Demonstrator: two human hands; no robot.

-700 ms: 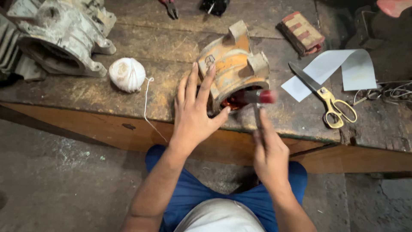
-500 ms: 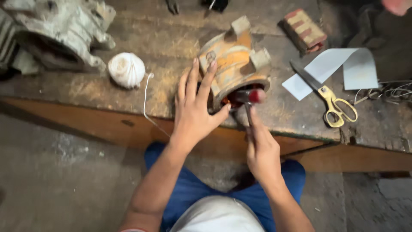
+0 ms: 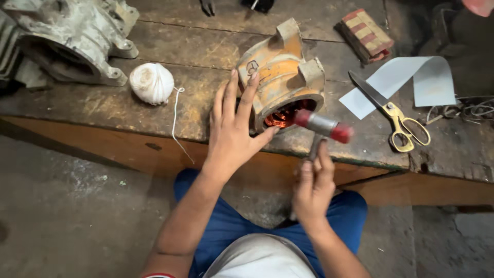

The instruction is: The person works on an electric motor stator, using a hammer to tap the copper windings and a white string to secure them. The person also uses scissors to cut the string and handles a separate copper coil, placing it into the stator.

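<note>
Step in hand looks like tapping the windings: left hand (image 3: 234,131) is lying spread flat against the orange motor stator housing (image 3: 280,77), bracing it; right hand (image 3: 314,188) is gripping the handle of a small red-ended mallet (image 3: 323,125), its head hovering just in front of the bore; next move is calling for a light, square strike, clear of the thumb; housing is lying on its side at the surface's (image 3: 154,110) front edge, paint worn, copper coils showing inside.

Worn wooden workbench (image 3: 154,110), dusty concrete floor (image 3: 67,216)
</note>
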